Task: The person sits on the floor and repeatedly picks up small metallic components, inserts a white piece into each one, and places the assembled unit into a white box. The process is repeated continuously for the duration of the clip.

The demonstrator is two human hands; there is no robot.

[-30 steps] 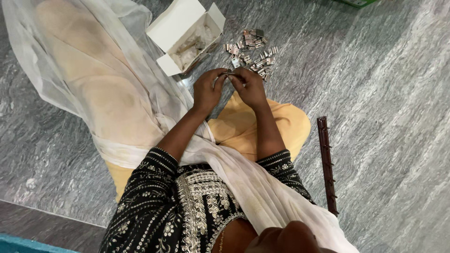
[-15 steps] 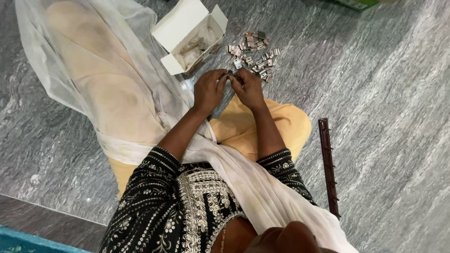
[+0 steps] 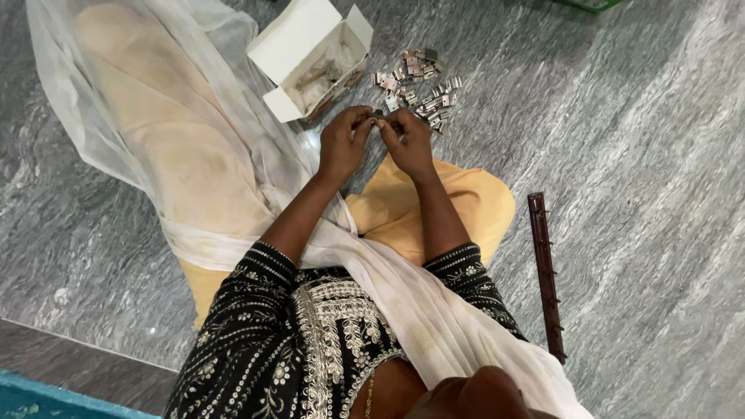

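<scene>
The left hand (image 3: 342, 143) and the right hand (image 3: 409, 143) met fingertip to fingertip above the grey stone floor (image 3: 644, 155), both pinching one small metal piece (image 3: 379, 116) between them; it was too small to make out its form. Just beyond the knuckles lay a loose pile of metal clips (image 3: 415, 85), and beside that an open white cardboard box (image 3: 310, 58) with more parts inside. A sheer white scarf (image 3: 155, 116) spread over the left knee, close to the hands. The piece looked tiny and slick, so it could have slipped from the pinch and dropped into the pile or the scarf's folds, where it would be hard to find. A dark studded strip (image 3: 545, 271) lay well apart on the right
</scene>
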